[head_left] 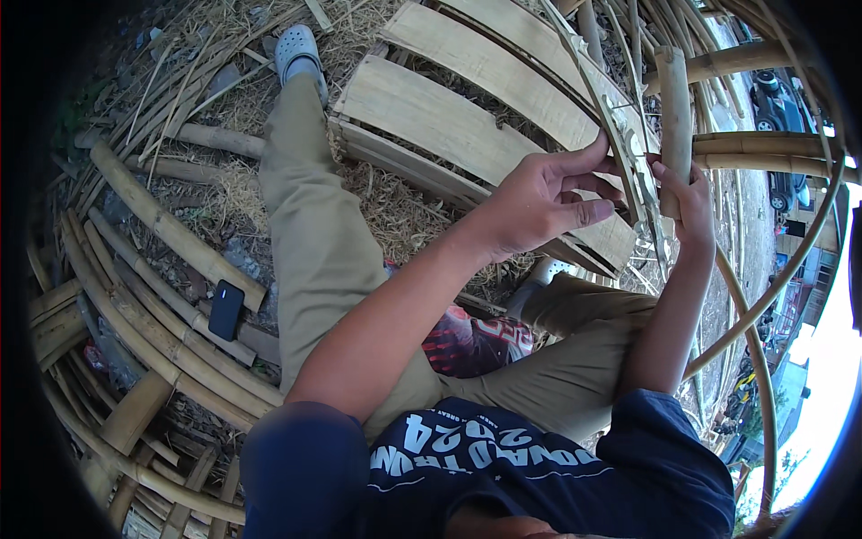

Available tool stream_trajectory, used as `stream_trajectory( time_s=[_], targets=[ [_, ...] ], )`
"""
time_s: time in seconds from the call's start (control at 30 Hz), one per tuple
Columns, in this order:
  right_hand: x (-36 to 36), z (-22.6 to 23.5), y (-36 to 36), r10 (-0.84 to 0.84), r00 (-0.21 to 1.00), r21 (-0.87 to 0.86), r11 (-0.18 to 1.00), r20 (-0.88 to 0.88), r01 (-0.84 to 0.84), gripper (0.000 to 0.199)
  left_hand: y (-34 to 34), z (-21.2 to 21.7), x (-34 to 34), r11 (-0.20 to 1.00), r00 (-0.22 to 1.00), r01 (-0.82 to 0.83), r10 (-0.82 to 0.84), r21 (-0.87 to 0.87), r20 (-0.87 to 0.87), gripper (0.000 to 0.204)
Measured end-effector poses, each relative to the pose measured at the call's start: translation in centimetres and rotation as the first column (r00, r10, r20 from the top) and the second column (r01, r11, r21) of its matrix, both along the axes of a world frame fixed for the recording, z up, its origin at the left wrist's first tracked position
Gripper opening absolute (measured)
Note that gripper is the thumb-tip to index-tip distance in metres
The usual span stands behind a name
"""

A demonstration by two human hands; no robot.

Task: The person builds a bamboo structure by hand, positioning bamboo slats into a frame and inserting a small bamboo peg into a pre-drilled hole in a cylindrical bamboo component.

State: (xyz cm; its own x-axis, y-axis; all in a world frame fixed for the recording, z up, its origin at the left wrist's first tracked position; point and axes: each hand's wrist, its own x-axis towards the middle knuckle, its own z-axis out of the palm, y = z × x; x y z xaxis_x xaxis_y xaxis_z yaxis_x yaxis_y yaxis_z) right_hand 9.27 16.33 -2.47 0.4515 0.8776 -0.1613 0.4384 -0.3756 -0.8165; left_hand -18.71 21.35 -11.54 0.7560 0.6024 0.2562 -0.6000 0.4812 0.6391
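My right hand (pixel 690 207) is wrapped round the lower end of a short, thick bamboo piece (pixel 673 117), which stands up from the grip. Just left of it, long thin bamboo strips (pixel 600 101) run from the top of the picture down between my two hands. With its fingers spread and partly bent, my left hand (pixel 549 196) reaches to these strips, its upper fingertips touching or just behind them. Frayed, pale fibres show on the strips between the hands. Whether my right fingertips also touch the strips, I cannot tell.
A slatted wooden platform (pixel 431 103) lies ahead, between my legs. Bamboo poles (pixel 171 220) and a black phone (pixel 226 310) are at the left. Dry shavings (pixel 395 211) litter the ground. Curved bamboo poles (pixel 763 314) rise at the right, with a parked vehicle (pixel 786 108) beyond.
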Motion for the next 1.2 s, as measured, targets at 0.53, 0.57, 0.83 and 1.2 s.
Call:
stream_trajectory(
  time_s=[0.53,0.57,0.83,1.2],
  targets=[
    [-0.4,-0.1,0.2,0.019,1.0,-0.02,1.0,0.007,-0.019,0.059,-0.1,-0.3,-0.2,0.998,0.998,-0.058,0.057,-0.033,-0.031,0.077],
    [-0.3,-0.1,0.2,0.019,1.0,-0.02,1.0,0.008,-0.018,0.059,-0.1,-0.3,-0.2,0.998,0.998,-0.058,0.057,-0.033,-0.028,0.075],
    [-0.1,-0.4,0.3,0.028,1.0,-0.036,0.999,-0.005,-0.028,0.056,0.1,-0.6,-0.4,0.998,0.998,-0.061,0.061,-0.026,-0.005,0.065],
    [0.1,-0.5,0.3,0.03,0.999,-0.04,0.999,-0.026,-0.031,0.059,0.4,-0.3,-1.0,1.0,0.999,-0.011,0.012,0.023,-0.05,0.083]
  ],
)
